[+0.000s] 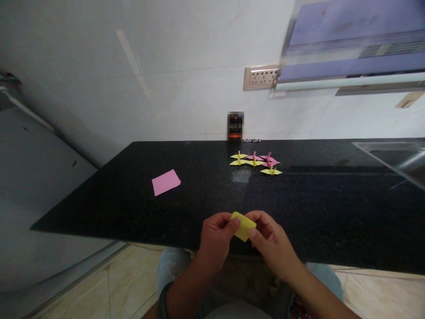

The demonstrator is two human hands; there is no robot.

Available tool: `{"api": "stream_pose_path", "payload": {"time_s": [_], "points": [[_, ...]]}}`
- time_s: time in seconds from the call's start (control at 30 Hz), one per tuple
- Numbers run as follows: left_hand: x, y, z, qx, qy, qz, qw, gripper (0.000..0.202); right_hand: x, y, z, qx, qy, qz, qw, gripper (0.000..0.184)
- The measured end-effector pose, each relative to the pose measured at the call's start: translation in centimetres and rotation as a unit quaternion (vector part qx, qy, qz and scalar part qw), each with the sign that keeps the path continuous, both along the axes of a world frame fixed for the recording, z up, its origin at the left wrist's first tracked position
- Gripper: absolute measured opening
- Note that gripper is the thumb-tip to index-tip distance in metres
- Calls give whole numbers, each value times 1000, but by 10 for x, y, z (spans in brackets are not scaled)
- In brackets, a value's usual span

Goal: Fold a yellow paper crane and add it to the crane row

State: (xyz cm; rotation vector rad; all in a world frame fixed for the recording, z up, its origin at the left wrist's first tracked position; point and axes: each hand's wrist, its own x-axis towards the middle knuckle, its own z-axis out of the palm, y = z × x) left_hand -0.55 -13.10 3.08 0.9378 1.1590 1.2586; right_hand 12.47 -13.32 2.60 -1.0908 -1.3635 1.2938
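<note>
The yellow paper (244, 227) is held above the six-o'clock edge of the surface (199, 199), its upper edge sloping from ten toward four o'clock, left hand (217, 235) pinching it at nine, right hand (271, 237) around four, neither nearer.

Pale tiled wall (186, 102), black counter (116, 199), cream tiled floor (126, 274)

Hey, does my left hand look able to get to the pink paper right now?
Probably yes: nothing visible stands between your left hand and the pink paper, though its fingers would likely need to release the yellow paper first.
</note>
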Motion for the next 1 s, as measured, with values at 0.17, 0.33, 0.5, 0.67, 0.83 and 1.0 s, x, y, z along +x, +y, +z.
{"api": "stream_pose_path", "payload": {"time_s": [0.17,0.33,0.5,0.67,0.83,1.0], "points": [[3,-1,2,-5,-38,51,998,12,-12,-4,-15,-19,-22,-7,1000,12],[7,-2,-3,-4,-80,70,994,11,-15,-3,-15,-4,-20,-32,999,23],[7,-2,-6,-1,-98,89,991,11,-19,-6,-13,32,-35,-57,997,30],[6,-2,-3,6,-57,84,995,12,-20,-6,-16,38,-30,-57,997,26],[6,-3,-2,15,-7,85,996,14,-20,-4,-14,34,11,-93,995,17],[7,-4,-2,22,-13,88,996,11,-18,-4,-10,40,30,-85,995,23]]}}
